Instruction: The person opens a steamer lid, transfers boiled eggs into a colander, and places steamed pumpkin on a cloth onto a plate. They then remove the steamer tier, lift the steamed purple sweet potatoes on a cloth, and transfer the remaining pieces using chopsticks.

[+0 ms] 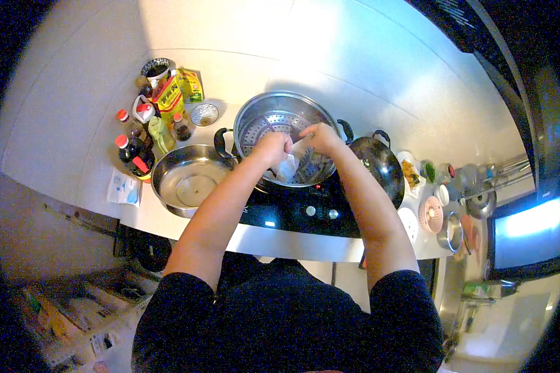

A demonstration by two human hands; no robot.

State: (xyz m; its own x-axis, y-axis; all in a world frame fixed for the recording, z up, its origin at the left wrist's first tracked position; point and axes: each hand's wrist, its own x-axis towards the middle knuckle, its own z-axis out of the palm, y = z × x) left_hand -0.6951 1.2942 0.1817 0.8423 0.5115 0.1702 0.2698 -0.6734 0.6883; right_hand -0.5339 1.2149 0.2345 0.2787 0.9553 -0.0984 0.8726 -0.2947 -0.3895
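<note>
A large steel steamer pot [253, 112] with a perforated steamer plate [253, 130] inside stands on the black cooktop [274, 214]. Over its near half, my left hand [275, 149] is closed on a thin white sheet [286, 168], perhaps cloth or paper. My right hand [320, 138] pinches the same white sheet on the right side. The sheet hangs inside the pot between both hands. My forearms and fingers cover part of it, and its exact kind cannot be made out.
Left of the pot sits a wide steel basin [190, 180]. Several sauce bottles [134, 152] and a yellow seasoning bag [168, 99] stand behind it. At right are a dark wok [379, 168], a plate of food [410, 174], a pink bowl [430, 214] and a steel bowl [452, 231].
</note>
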